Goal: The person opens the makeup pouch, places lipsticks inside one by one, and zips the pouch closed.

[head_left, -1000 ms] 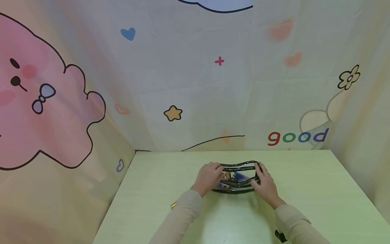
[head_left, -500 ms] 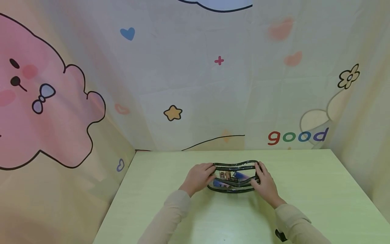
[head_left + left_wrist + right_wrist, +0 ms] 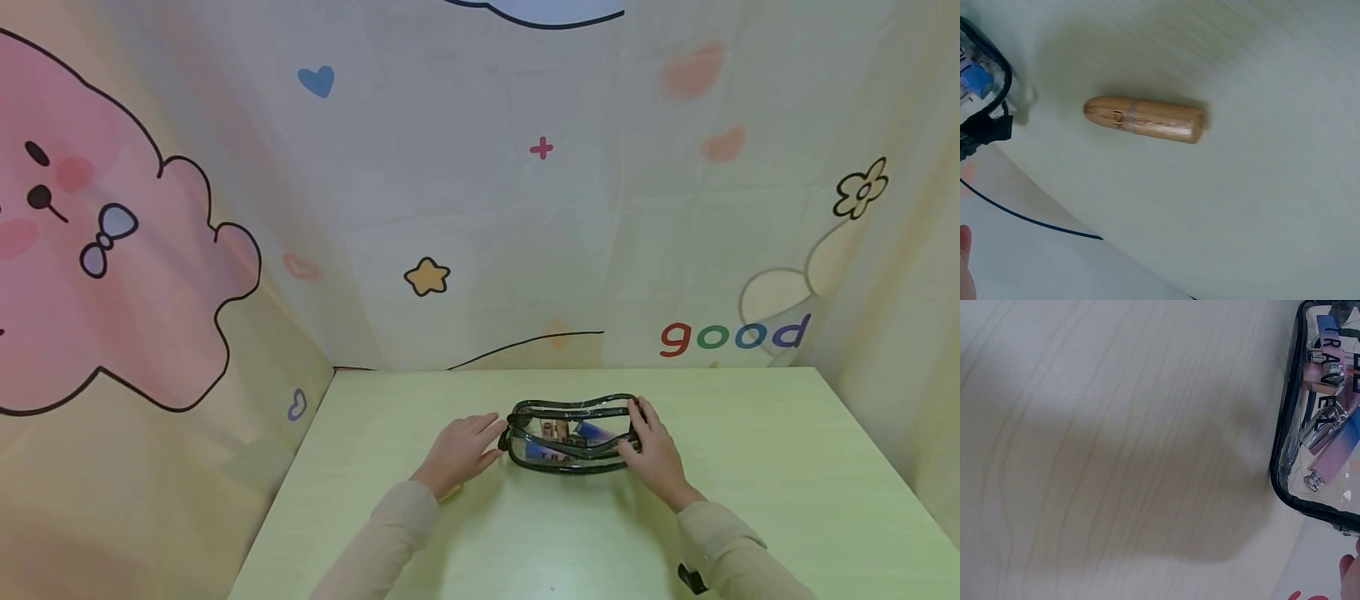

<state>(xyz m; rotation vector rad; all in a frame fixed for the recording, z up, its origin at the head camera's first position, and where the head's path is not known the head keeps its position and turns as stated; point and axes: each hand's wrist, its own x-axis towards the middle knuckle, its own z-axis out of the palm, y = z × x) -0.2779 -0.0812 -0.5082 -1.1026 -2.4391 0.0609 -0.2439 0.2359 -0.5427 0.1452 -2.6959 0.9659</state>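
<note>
A clear zip pouch with black piping and "TRAVEL" lettering stands on the table; several small cosmetic-like tubes lie inside, among them a blue-to-pink tube. My right hand grips the pouch's right end, thumb on the near side and fingers over the top. Beside the left end, close to a black tab, my left hand has its fingers extended and holds nothing. A bullet-shaped wood-grain tube with a silver band lies on the table in the left wrist view.
In the head view a yellowish item shows beside the left wrist, partly hidden. A small black object lies by the right sleeve. Behind the pale table hangs a printed cloth.
My left hand has slid left along the pouch and come off its left end, uncovering that end and its black tab. The right hand keeps its grip in the same place.
</note>
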